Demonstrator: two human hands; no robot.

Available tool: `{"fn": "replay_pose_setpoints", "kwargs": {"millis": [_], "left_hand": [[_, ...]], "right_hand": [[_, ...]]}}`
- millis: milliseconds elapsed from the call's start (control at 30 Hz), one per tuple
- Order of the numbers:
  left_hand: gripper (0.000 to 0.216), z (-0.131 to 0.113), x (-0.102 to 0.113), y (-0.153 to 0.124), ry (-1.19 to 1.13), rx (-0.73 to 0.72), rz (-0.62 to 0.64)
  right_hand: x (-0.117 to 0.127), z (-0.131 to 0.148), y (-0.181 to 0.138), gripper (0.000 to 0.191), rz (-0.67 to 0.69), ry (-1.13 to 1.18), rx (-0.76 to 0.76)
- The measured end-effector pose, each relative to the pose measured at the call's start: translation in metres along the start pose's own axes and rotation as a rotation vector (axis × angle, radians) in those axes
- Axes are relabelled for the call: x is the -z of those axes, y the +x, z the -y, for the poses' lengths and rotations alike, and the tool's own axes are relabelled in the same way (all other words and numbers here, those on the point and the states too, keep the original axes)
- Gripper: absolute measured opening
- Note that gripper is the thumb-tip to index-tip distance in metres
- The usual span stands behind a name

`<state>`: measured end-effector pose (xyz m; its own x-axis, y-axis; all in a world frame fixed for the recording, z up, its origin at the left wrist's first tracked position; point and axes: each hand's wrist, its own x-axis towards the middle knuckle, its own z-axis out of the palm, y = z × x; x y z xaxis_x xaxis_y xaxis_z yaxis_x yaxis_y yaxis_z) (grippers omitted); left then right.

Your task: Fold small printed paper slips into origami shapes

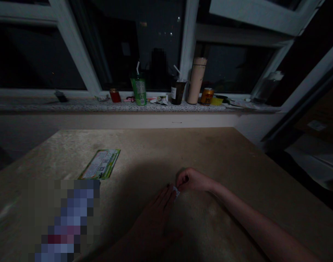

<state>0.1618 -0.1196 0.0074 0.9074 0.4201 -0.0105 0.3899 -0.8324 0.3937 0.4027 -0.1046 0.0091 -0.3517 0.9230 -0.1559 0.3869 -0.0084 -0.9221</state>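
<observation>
From a distance I see a dimly lit brown table (155, 143); behind it stands a pale wall (139, 120), then a speckled sill (158, 108) below dark windows (155, 32) with white frames (188, 43).

Brownish tabletop (215, 151); green-edged printed sheet (101, 164) lies flat on it. Small white scrap (176, 191) sits right of sheet, nearer camera; blurred bluish thing (66, 222) just nearside of sheet.

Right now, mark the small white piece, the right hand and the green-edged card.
Small white piece (176, 191): head view, on its uncovered part.
Right hand (193, 179): head view, on the back of the hand.
Green-edged card (101, 163): head view, middle of its printed face.
</observation>
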Motion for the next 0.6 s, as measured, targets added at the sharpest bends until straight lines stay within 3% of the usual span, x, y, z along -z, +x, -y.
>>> {"fn": "replay_pose_setpoints", "kwargs": {"millis": [233,600], "left_hand": [[0.093,-0.0003,-0.0002,0.0015,-0.001,0.003,-0.011],[0.088,-0.0012,0.0063,0.0072,0.019,0.018,-0.007]], "right_hand": [[0.008,0.0053,0.0004,0.016,0.085,-0.032,0.028],[0.0036,-0.0014,0.0065,0.013,0.024,-0.104,0.016]]}}
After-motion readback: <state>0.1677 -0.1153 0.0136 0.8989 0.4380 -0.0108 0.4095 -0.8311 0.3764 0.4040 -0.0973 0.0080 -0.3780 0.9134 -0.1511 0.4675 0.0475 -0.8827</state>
